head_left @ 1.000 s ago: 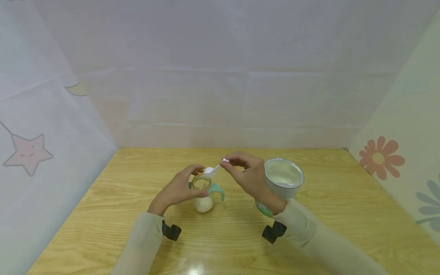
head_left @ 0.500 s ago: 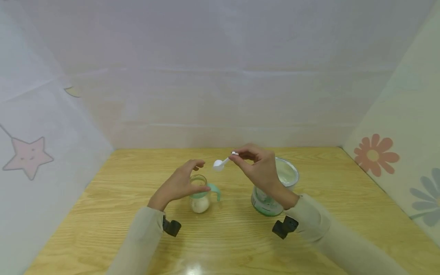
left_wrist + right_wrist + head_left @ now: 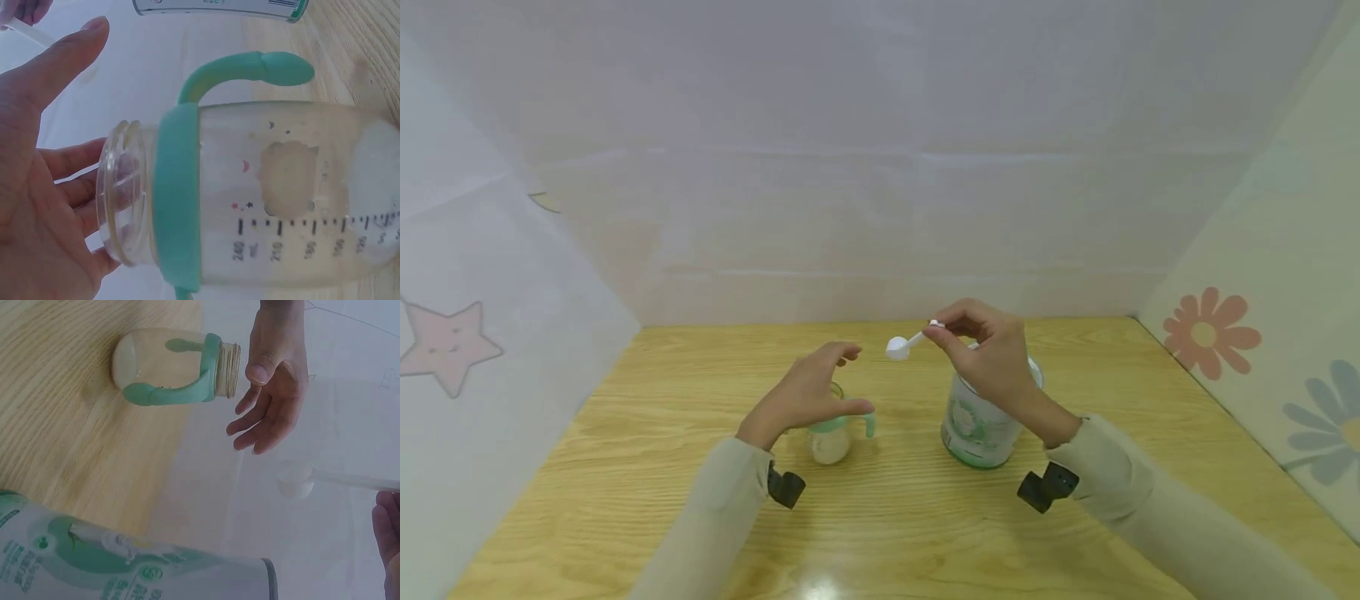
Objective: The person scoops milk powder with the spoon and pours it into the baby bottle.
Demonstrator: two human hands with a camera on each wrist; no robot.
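Observation:
My right hand point(image 3: 992, 358) pinches the end of the handle of a white plastic measuring scoop point(image 3: 897, 348). The scoop hangs in the air, between the bottle and the can. A clear baby bottle point(image 3: 275, 187) with a mint-green two-handled collar stands upright and lidless on the table. White powder point(image 3: 127, 362) lies at its bottom. Around and just above the bottle's neck, my left hand point(image 3: 812, 392) is spread, thumb and fingers apart, gripping nothing. A white and green milk powder can point(image 3: 973, 425) stands beneath my right hand, which hides most of its open mouth.
The wooden table point(image 3: 880, 533) ends at a pale cloth wall point(image 3: 880, 208) behind the things. Cloth sides with printed flowers point(image 3: 1204, 335) and a star point(image 3: 448, 346) flank it. Black wrist cameras point(image 3: 1048, 487) sit under both cuffs.
My right hand has carried the scoop away from the bottle's mouth, rightward and up over the can. My left hand has come off the bottle's neck and risen slightly.

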